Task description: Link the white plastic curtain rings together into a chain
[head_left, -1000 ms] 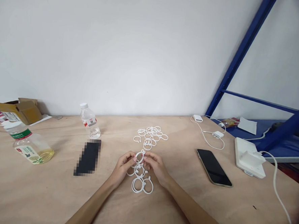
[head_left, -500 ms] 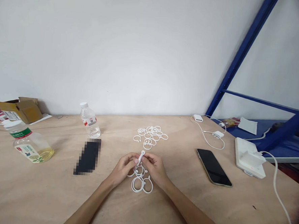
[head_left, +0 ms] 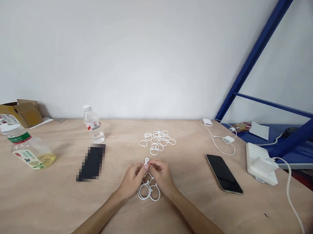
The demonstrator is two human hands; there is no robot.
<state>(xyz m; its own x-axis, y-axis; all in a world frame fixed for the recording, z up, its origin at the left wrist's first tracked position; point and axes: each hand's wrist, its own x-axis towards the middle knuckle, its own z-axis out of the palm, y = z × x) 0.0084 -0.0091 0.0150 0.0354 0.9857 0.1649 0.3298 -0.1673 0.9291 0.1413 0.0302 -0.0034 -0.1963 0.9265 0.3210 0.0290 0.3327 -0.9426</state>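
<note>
My left hand (head_left: 133,177) and my right hand (head_left: 161,173) meet at the middle of the table, fingertips pinched together on one white plastic curtain ring (head_left: 146,161). Its small eyelet sticks up between the fingers, while much of the hoop is covered by them. Just below and partly behind my hands lies a small group of white rings (head_left: 144,199), some overlapping. Farther back, a looser pile of similar white rings (head_left: 163,142) is spread on the table; one ring (head_left: 143,143) at its left has a visible gap.
On the left are a bottle of yellow liquid (head_left: 30,157), a clear water bottle (head_left: 93,125), a blurred-out dark item (head_left: 91,164) and an opened carton (head_left: 26,113). To the right lie a phone (head_left: 224,174), a white power strip (head_left: 261,165) and a charger hub with cable (head_left: 207,122).
The held ring has shifted slightly left, and its eyelet end is turned to face me more. My left fingers have closed further over it. The rings on the table look unmoved.
</note>
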